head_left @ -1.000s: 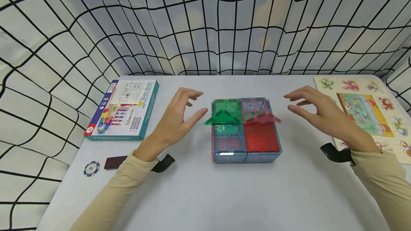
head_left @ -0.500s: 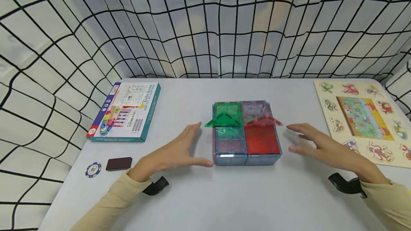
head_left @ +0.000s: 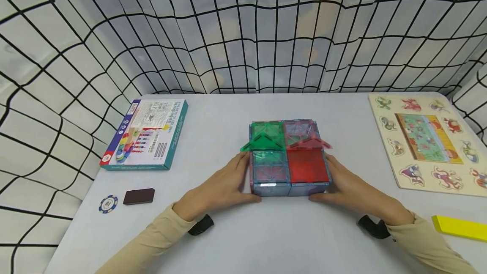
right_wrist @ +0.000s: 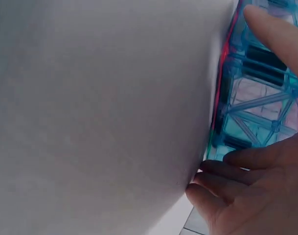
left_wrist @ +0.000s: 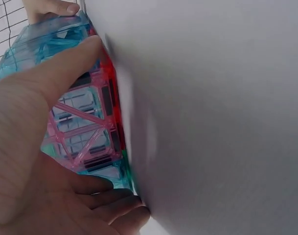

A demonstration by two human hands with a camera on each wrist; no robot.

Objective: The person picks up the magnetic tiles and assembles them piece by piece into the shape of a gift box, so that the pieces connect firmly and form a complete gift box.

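A block built of translucent magnetic tiles (head_left: 271, 172) stands on the table, blue at the sides, with green, pink and red tiles on top. Green and pink triangle tiles (head_left: 310, 143) stick up across its middle. My left hand (head_left: 224, 185) holds the block's left side, its thumb at the front corner. On the opposite side my right hand (head_left: 350, 187) grips it, thumb likewise at the front. The left wrist view shows pink-framed side tiles (left_wrist: 82, 125) between thumb and fingers; the right wrist view shows blue-framed ones (right_wrist: 259, 105). In the head view most fingertips are hidden behind the block.
A boxed toy set (head_left: 146, 134) lies at the back left. In front of it are a poker chip (head_left: 108, 204) and a dark brown block (head_left: 138, 196). A wooden puzzle board (head_left: 388, 138) and a yellow bar (head_left: 460, 227) lie at right. Black netting (head_left: 256, 43) rises behind the table.
Both hands have come down and inward from beside the tile block to its two sides and now hold it. The block stays in about the same place.
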